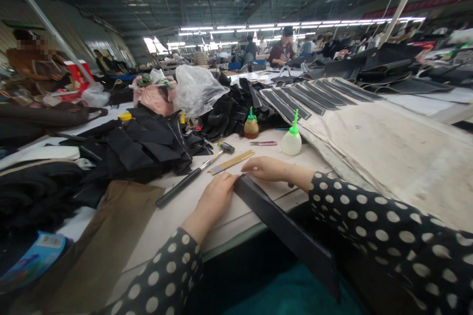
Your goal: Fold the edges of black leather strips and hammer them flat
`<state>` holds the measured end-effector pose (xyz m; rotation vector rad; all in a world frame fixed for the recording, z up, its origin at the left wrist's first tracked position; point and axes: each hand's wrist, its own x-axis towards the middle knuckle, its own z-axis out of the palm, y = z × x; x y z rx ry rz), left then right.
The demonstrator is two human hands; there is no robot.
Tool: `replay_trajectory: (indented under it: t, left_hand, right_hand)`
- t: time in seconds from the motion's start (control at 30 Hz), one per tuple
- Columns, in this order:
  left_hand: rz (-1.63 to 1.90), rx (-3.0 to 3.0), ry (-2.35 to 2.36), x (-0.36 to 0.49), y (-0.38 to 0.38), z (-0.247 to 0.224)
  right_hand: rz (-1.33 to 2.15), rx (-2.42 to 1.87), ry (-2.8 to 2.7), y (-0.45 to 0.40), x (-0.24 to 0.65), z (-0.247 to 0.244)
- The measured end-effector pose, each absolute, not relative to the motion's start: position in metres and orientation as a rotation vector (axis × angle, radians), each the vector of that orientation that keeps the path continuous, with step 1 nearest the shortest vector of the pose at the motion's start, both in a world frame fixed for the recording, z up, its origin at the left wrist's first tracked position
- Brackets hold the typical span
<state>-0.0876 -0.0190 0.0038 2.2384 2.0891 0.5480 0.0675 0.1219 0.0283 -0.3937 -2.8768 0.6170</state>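
A long black strip, which looks like leather or a similar sheet, slants from the worktable down over its front edge towards my lap. At its upper end, my left hand grips the left edge, fingers closed. My right hand reaches in from the right with bent fingers close together, the tips at the same end of the strip; their contact is partly hidden. Just beyond my hands lie a yellowish flat stick and a hammer with a black grip.
Behind are pink-handled snips, a green-capped bottle of pale liquid and one of amber liquid. Black pieces heap up at left. Dark strips lie in a row on a pale board at right. Co-workers are farther back.
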Motion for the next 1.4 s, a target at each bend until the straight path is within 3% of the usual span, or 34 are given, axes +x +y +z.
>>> replay_trajectory:
  t: [0.3,0.5,0.77,0.93,1.4]
  left_hand:
    - [0.392,2.278,2.104,-0.083,-0.018,0.011]
    - [0.245,2.352,2.058,-0.079,-0.012,0.021]
    - [0.446,2.260,2.028,-0.088,-0.003,0.015]
    - [0.464,2.061,2.118,-0.095,-0.018,0.016]
    - [0.721,1.307,1.802,-0.113,-0.037,0.029]
  right_hand:
    - [0.229,-0.096,-3.008,0.120,0.059,0.026]
    - [0.027,-0.138,-3.042,0.111,0.059,0.017]
    - [0.239,-0.249,-3.020,0.106,0.067,0.018]
    - [0.185,-0.525,-3.061,0.089,0.077,0.035]
    - [0.548,-0.380,-2.991,0.079,0.056,0.028]
